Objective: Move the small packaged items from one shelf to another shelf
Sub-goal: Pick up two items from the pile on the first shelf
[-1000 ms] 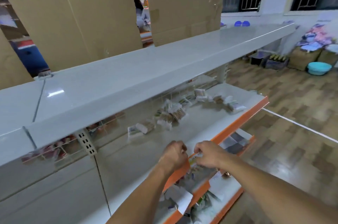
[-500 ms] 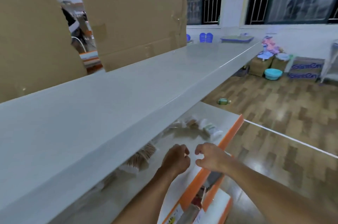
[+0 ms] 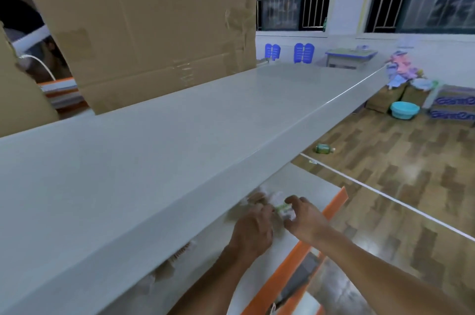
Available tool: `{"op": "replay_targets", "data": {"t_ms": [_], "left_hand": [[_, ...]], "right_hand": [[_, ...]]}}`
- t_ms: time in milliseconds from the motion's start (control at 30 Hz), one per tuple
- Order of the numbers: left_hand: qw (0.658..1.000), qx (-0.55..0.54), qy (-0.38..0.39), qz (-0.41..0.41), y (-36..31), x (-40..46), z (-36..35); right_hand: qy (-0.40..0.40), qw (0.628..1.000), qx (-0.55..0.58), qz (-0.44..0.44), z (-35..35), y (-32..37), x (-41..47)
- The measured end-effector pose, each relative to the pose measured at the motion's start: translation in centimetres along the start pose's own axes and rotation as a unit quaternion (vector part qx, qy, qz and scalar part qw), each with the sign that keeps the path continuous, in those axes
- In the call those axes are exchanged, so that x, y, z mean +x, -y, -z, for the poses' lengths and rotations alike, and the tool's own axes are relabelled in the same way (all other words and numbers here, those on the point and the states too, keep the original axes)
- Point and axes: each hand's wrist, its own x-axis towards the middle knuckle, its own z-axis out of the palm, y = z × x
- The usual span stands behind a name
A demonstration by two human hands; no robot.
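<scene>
Both hands reached deeper under top shelf [image 3: 180, 150]; right hand [image 3: 304, 219] pinches packet [image 3: 282, 208], left hand [image 3: 253, 231] curled, grip unclear. Several packets placed; more remain below.

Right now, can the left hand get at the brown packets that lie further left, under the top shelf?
Probably yes. The left hand is already over the white shelf, nothing stands between it and the brown packets. The top shelf overhangs them, so it must reach in low.
</scene>
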Motion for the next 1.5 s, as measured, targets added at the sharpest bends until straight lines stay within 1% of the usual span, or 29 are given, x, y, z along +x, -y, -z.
{"op": "replay_targets", "data": {"t_ms": [100,233,367,467,600,667,733,800,867,933,1067,1133,1267,1333,1367,1433,1467,1500], "left_hand": [[0.997,0.036,-0.063,-0.019,-0.7,1.5,-1.5],[0.997,0.030,-0.063,0.040,-1.2,3.1,-2.7],[0.991,0.042,-0.081,0.102,-1.9,3.6,-3.9],[0.979,0.031,-0.134,0.152,-2.9,3.8,-4.8],[0.956,0.031,-0.189,0.223,-3.4,4.2,-6.0],[0.948,0.013,-0.203,0.243,-3.3,4.3,-6.4],[0.940,-0.039,-0.222,0.254,-3.3,4.3,-6.6],[0.918,-0.116,-0.254,0.280,-3.5,4.0,-6.7],[0.887,-0.185,-0.288,0.311,-3.6,3.4,-6.7],[0.861,-0.241,-0.300,0.334,-3.6,2.8,-6.5],[0.819,-0.295,-0.329,0.366,-3.3,2.0,-5.5],[0.803,-0.323,-0.329,0.377,-3.2,1.7,-5.1],[0.803,-0.347,-0.271,0.403,-2.1,0.8,-5.0],[0.803,-0.337,-0.240,0.429,-1.8,0.6,-4.8],[0.797,-0.340,-0.236,0.440,-1.7,0.6,-4.5],[0.773,-0.393,-0.236,0.439,-1.6,0.3,-3.7],[0.762,-0.426,-0.227,0.432,-1.4,0.0,-3.4],[0.762,-0.441,-0.203,0.429,-1.2,-0.3,-3.0]], "right_hand": [[0.002,1.000,0.006,0.000,0.8,-2.2,2.5],[0.029,1.000,-0.004,0.009,2.0,-4.1,5.5],[0.087,0.996,0.001,0.001,1.4,-4.3,6.6],[0.117,0.991,0.061,0.003,0.6,-4.7,7.0],[0.139,0.969,0.203,-0.034,0.4,-5.8,7.9],[0.148,0.960,0.236,-0.039,0.2,-6.2,8.6],[0.153,0.959,0.236,-0.031,0.1,-6.5,9.0],[0.165,0.955,0.243,-0.026,0.1,-6.5,9.1],[0.180,0.952,0.248,-0.023,0.1,-6.5,9.0],[0.200,0.946,0.256,-0.019,0.0,-6.5,9.0],[0.226,0.933,0.280,-0.024,-0.1,-6.5,9.6],[0.239,0.924,0.296,-0.026,0.2,-6.4,9.9],[0.244,0.920,0.305,-0.028,0.5,-6.3,9.6],[0.241,0.918,0.312,-0.030,0.5,-6.6,9.4],[0.241,0.916,0.318,-0.031,0.6,-6.6,9.4],[0.246,0.914,0.322,-0.033,0.7,-6.5,9.4],[0.248,0.913,0.322,-0.033,0.8,-6.4,9.5],[0.251,0.911,0.325,-0.033,0.8,-6.4,9.6]]}}
